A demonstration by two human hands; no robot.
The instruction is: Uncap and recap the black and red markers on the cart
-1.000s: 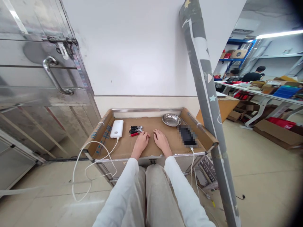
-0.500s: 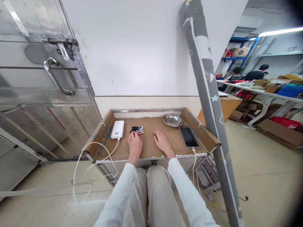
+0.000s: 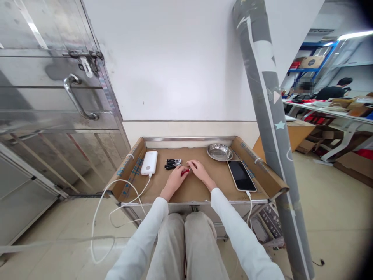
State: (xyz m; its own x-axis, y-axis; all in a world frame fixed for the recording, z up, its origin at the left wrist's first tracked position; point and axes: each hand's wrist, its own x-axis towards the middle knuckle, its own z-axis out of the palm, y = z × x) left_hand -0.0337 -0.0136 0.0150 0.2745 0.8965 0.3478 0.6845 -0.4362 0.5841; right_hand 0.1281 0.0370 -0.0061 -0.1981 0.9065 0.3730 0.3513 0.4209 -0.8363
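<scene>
My left hand (image 3: 175, 179) is closed around a small red pen-like stick (image 3: 184, 172), low over the cardboard-lined tabletop (image 3: 198, 190). The fingers of my right hand (image 3: 201, 172) are bent together at the other end of that stick and seem to pinch it; they partly hide the end. Just beyond my left hand lies a short row of black pen-like sticks (image 3: 172, 163) with pale ends. A round metal dish (image 3: 219, 152) stands behind my right hand.
At the left is a white power bank (image 3: 149, 162) with a white cable (image 3: 96, 217) looping off the edge. A phone (image 3: 241, 175) lies plugged in at the right. A tall grey wrapped roll (image 3: 271, 105) leans beside the table. Beyond it, people sit at a workbench (image 3: 326, 107).
My left hand has moved right, away from the row, with the red stick in it. My right hand has curled its fingers in towards it. The view has shifted slightly left.
</scene>
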